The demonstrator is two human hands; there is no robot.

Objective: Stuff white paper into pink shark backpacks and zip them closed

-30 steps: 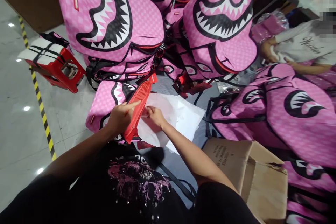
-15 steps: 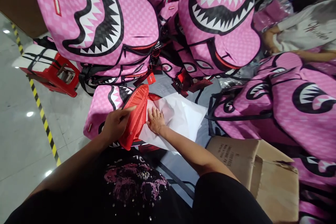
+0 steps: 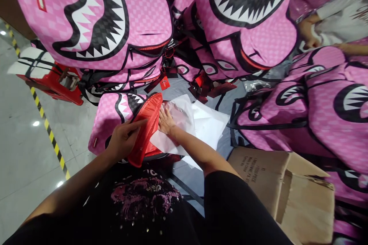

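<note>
Grey floor point(image 3: 23, 153) with yellow-and-black tape point(image 3: 51, 134) runs down the left side of the head view, next to a grey surface point(image 3: 181, 87) crowded with big pink shark-mouth bags point(image 3: 148, 11). Before the person, a smaller pink bag point(image 3: 106, 111) lies on that surface, its red-lined flap point(image 3: 149, 116) raised. Left hand point(image 3: 125, 139) is clamped on the flap, index finger along the lining; right hand point(image 3: 166, 121) lies with fingers spread on white paper point(image 3: 208, 120) at the bag's opening. Printing on the cardboard box point(image 3: 255, 166) includes "PIECE" and, apparently, "Made in China". One red tag point(image 3: 164, 82) bears a white mark too small to read; script on a co-worker's shirt point(image 3: 340, 17) is cut off.
</note>
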